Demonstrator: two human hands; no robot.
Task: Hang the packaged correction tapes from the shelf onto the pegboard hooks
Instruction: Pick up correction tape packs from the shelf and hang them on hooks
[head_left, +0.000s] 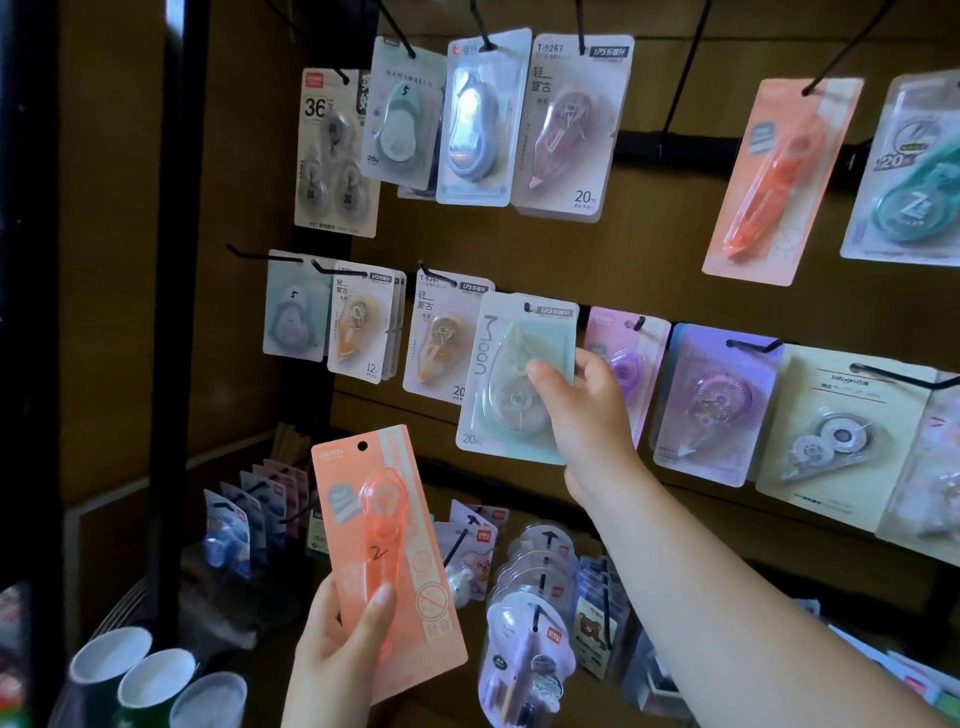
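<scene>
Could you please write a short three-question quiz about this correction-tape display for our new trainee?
1. True or false: the left hand holds an orange pack.
2. Which pack does the right hand grip?
A. the pale green "Moon" pack
B. the purple pack
C. a cream pack
3. Fill in: a hanging pack that looks the same as the orange one is in the ____ row, on the right.

Key:
1. True.
2. A; the hand holds its right edge at the middle row of hooks.
3. Top.
</scene>
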